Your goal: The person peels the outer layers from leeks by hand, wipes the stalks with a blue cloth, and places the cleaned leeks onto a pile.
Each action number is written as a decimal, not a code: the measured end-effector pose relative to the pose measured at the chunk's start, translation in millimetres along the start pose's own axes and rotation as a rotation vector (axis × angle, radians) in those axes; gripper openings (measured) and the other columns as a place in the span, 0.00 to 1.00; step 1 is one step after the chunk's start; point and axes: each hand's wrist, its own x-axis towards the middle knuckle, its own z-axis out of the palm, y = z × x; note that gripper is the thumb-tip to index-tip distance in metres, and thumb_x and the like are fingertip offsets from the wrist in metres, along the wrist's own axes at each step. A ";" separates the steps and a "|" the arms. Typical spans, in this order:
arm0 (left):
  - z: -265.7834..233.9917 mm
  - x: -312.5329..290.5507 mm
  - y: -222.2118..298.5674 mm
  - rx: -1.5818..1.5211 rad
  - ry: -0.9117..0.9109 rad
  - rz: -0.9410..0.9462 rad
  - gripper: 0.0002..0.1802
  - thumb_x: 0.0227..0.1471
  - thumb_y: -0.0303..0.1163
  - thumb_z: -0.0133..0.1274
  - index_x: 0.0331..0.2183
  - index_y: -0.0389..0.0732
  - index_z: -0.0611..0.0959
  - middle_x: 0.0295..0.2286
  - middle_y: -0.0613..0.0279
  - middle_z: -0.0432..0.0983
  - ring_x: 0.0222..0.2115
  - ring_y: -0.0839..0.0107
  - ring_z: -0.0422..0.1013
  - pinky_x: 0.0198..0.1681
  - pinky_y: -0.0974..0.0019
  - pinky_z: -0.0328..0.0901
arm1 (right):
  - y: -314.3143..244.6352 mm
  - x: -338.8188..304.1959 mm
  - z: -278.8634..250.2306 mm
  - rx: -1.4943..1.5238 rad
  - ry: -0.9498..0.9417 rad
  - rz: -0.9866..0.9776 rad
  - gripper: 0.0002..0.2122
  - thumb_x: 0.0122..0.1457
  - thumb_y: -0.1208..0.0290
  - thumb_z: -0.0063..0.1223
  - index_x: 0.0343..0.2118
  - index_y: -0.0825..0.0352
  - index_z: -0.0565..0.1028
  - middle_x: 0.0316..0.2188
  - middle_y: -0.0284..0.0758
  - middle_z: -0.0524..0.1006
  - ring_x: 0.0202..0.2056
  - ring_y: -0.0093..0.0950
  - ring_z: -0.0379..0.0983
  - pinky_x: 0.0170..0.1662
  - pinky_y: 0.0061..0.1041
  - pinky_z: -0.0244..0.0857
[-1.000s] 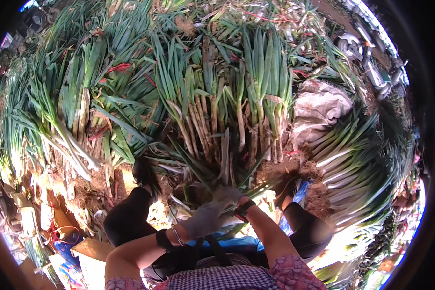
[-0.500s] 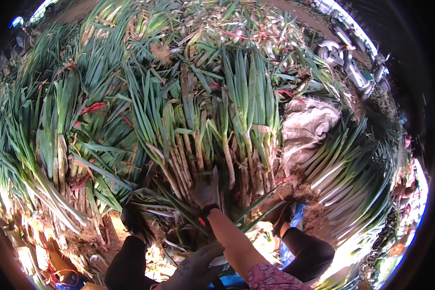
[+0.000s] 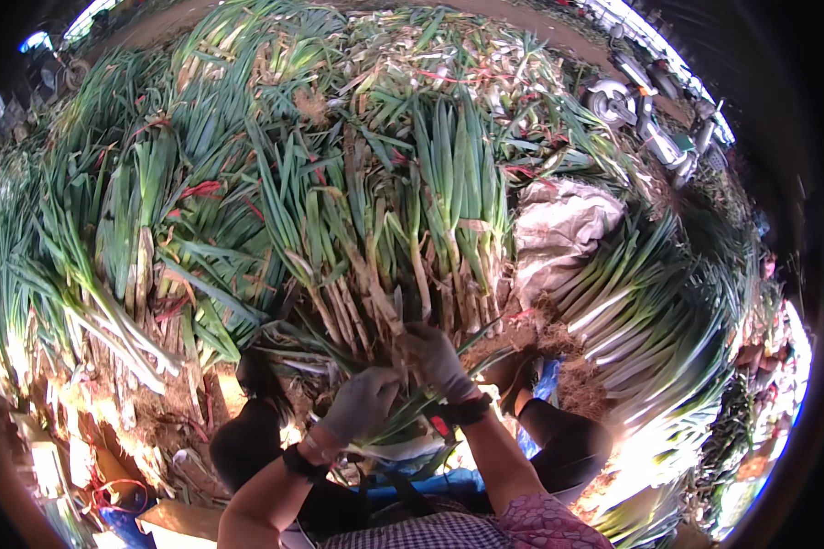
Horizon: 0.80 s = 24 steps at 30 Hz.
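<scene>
My right hand (image 3: 435, 360), in a pale glove, is closed around the lower stem of a long green onion (image 3: 375, 288) whose leaves lean up and away into the pile. A narrow, pointed, blade-like thing (image 3: 398, 302) sticks up beside those fingers; its lower end is hidden. My left hand (image 3: 362, 403), also gloved, is just below and left of the right one, fingers curled toward the stem's root end. What lies between its fingertips is too small to make out. Ahead of both hands, a row of green onions (image 3: 458, 183) lies with roots toward me.
Onions with long white stems (image 3: 632, 320) lie fanned out at the right, beside a crumpled pale sack (image 3: 563, 229). More onions (image 3: 92, 274) and red ties (image 3: 201, 189) cover the left. A parked two-wheeler (image 3: 655, 128) stands far right. Loose leaves and roots surround my feet.
My right hand has drawn back toward me from the row, bringing a green onion with it. My left hand has risen from near my lap to meet it.
</scene>
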 end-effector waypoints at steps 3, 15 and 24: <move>21.0 22.9 -53.4 -0.475 -0.146 -0.091 0.17 0.58 0.35 0.46 0.44 0.34 0.75 0.40 0.51 0.75 0.42 0.55 0.72 0.47 0.58 0.65 | -15.7 -58.9 -13.6 -0.050 -0.021 -0.057 0.11 0.57 0.69 0.52 0.38 0.72 0.74 0.24 0.24 0.70 0.25 0.14 0.64 0.29 0.15 0.58; -30.4 53.1 19.7 -1.719 -0.013 0.003 0.20 0.61 0.38 0.42 0.50 0.35 0.69 0.43 0.50 0.72 0.44 0.54 0.71 0.56 0.44 0.59 | -50.8 -238.2 -17.5 -0.630 -0.087 -0.211 0.15 0.50 0.77 0.60 0.43 0.72 0.73 0.24 0.28 0.73 0.25 0.14 0.68 0.29 0.17 0.65; -75.7 27.5 10.7 -1.508 0.008 0.111 0.20 0.62 0.36 0.41 0.50 0.31 0.69 0.42 0.50 0.74 0.44 0.58 0.72 0.50 0.59 0.66 | 3.2 -143.7 -18.7 -0.841 0.061 -0.285 0.23 0.45 0.73 0.65 0.45 0.70 0.72 0.32 0.37 0.77 0.30 0.24 0.74 0.34 0.24 0.69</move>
